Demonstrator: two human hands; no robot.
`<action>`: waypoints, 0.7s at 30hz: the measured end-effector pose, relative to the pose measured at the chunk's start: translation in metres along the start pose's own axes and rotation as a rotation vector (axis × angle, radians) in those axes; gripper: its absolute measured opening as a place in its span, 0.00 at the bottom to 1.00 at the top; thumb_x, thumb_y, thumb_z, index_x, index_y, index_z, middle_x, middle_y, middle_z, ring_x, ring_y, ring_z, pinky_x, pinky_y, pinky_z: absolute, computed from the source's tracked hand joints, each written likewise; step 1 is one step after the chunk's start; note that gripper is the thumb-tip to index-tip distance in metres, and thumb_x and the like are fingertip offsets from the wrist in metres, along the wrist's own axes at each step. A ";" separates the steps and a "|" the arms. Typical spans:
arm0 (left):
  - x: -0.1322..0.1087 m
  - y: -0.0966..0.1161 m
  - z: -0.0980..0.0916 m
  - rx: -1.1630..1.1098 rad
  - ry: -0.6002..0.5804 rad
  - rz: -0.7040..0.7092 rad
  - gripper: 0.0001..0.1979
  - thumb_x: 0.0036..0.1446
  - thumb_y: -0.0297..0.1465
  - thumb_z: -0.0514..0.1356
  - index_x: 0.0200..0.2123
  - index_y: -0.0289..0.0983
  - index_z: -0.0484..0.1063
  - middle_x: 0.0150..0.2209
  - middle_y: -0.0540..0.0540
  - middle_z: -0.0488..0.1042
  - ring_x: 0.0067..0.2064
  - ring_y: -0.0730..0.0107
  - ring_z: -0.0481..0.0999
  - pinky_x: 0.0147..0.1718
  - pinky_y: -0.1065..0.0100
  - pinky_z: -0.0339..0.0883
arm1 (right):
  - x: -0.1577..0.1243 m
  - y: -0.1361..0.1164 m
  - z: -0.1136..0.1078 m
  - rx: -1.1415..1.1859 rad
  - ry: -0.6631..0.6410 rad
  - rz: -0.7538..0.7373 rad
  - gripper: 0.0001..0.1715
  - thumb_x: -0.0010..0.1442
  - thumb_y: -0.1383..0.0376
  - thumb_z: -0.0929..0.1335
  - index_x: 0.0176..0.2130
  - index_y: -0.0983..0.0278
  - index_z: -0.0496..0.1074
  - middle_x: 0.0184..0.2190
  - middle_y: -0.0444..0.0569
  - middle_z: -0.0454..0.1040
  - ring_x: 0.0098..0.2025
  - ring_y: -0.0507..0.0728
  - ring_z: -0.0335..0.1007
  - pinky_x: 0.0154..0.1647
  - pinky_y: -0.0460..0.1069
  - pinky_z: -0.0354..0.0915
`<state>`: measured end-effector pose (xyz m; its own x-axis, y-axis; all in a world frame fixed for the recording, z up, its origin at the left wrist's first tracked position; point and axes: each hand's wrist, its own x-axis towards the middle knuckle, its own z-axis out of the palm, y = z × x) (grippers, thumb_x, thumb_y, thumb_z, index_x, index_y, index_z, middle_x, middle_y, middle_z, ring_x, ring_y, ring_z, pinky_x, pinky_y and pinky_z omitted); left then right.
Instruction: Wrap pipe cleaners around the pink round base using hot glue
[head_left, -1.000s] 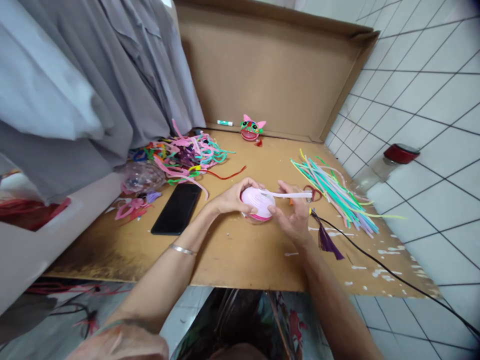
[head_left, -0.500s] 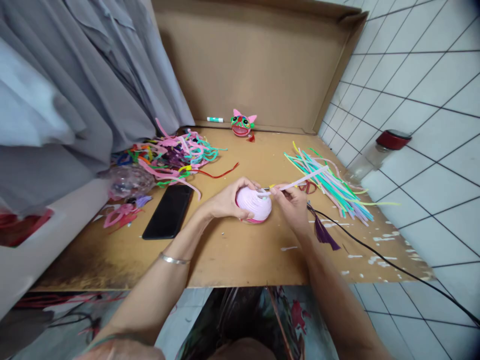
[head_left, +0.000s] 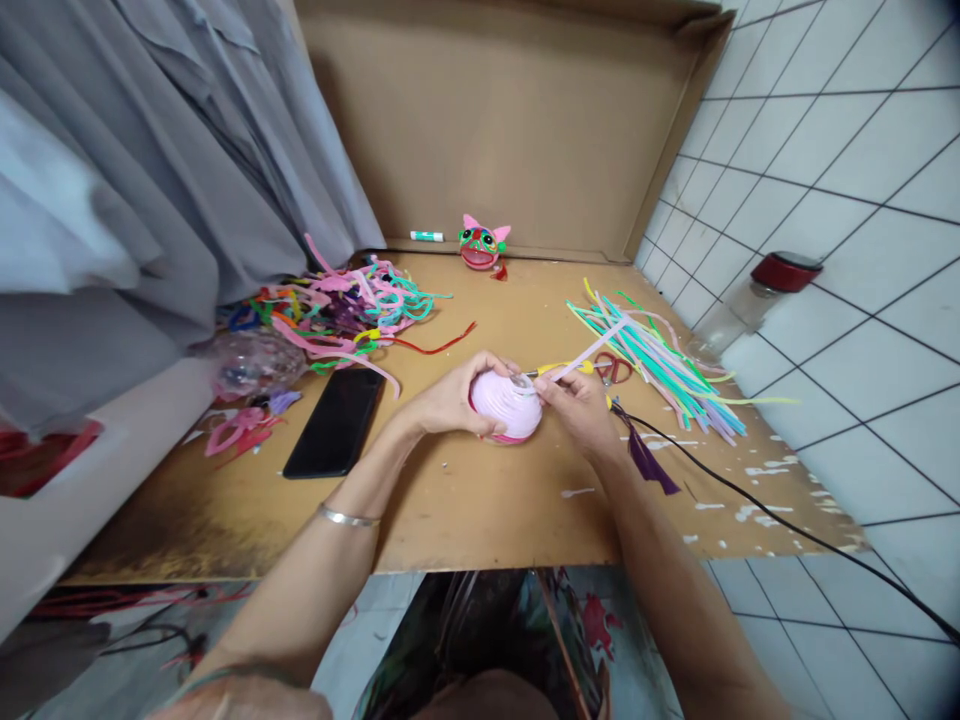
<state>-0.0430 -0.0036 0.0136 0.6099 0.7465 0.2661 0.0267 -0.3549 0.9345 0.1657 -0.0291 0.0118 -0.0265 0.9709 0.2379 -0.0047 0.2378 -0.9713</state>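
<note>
My left hand (head_left: 454,396) is wrapped round a ball (head_left: 501,405) covered in coils of pale lilac pipe cleaner, with a dark pink band at its lower edge. Between the thumb and finger of my right hand (head_left: 576,405) is a lilac pipe cleaner (head_left: 592,346). One end of it meets the top of the ball; the free end slants up to the right. Behind my right hand lies a yellow-handled tool (head_left: 555,367) with a metal tip near the ball, perhaps joined to the black cable (head_left: 720,468). Beside it are red-handled scissors (head_left: 615,369).
A bundle of pipe cleaners (head_left: 660,365) lies at right near a red-lidded jar (head_left: 757,300). At left are a tangled heap of pipe cleaners (head_left: 360,300) and a black phone (head_left: 334,424). A pink-eared animal head (head_left: 481,245), a glue stick (head_left: 427,236) and a purple tassel (head_left: 649,460) also lie there.
My right hand has shifted slightly down and left, and the pipe cleaner's free end has swung lower and left. More of the yellow-handled tool and the scissors shows. The ball stays in my left hand.
</note>
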 end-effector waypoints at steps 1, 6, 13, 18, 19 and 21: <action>0.000 0.000 0.000 0.004 -0.002 -0.001 0.31 0.36 0.30 0.74 0.43 0.38 0.63 0.57 0.37 0.68 0.56 0.56 0.70 0.53 0.56 0.64 | 0.000 0.000 0.000 0.001 -0.007 0.010 0.22 0.44 0.48 0.75 0.25 0.63 0.71 0.20 0.42 0.70 0.25 0.50 0.63 0.28 0.47 0.63; 0.000 0.001 0.000 0.010 0.000 0.000 0.31 0.36 0.30 0.74 0.43 0.38 0.64 0.57 0.37 0.68 0.57 0.55 0.70 0.55 0.55 0.64 | 0.003 0.006 -0.002 -0.023 -0.048 0.033 0.24 0.43 0.47 0.75 0.25 0.63 0.71 0.21 0.42 0.70 0.25 0.50 0.63 0.28 0.47 0.62; -0.001 0.001 0.000 0.008 0.001 -0.003 0.31 0.35 0.29 0.74 0.43 0.38 0.63 0.58 0.37 0.68 0.57 0.55 0.70 0.55 0.55 0.64 | 0.004 0.009 -0.004 -0.026 -0.063 0.040 0.23 0.42 0.48 0.76 0.26 0.63 0.71 0.23 0.43 0.72 0.26 0.50 0.64 0.28 0.47 0.63; 0.000 0.001 0.000 0.024 -0.002 0.005 0.31 0.36 0.30 0.74 0.43 0.37 0.64 0.57 0.37 0.68 0.57 0.55 0.70 0.54 0.55 0.64 | 0.003 0.008 -0.004 -0.020 -0.066 0.023 0.22 0.42 0.49 0.76 0.26 0.64 0.72 0.23 0.43 0.72 0.26 0.50 0.64 0.28 0.47 0.62; 0.000 0.002 0.000 0.026 -0.002 0.007 0.30 0.36 0.31 0.74 0.43 0.37 0.64 0.56 0.37 0.68 0.57 0.55 0.70 0.54 0.56 0.64 | 0.003 0.009 -0.004 -0.024 -0.070 0.020 0.22 0.43 0.49 0.76 0.26 0.64 0.72 0.23 0.43 0.72 0.26 0.50 0.64 0.28 0.47 0.63; 0.000 0.002 0.000 0.024 -0.001 0.010 0.30 0.36 0.31 0.74 0.43 0.38 0.64 0.56 0.37 0.68 0.57 0.55 0.70 0.54 0.56 0.64 | 0.004 0.008 -0.004 -0.030 -0.076 0.019 0.22 0.43 0.49 0.76 0.26 0.64 0.72 0.23 0.43 0.72 0.26 0.51 0.65 0.29 0.47 0.63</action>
<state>-0.0428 -0.0041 0.0152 0.6106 0.7426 0.2749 0.0401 -0.3757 0.9259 0.1693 -0.0234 0.0044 -0.1016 0.9707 0.2176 0.0263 0.2213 -0.9748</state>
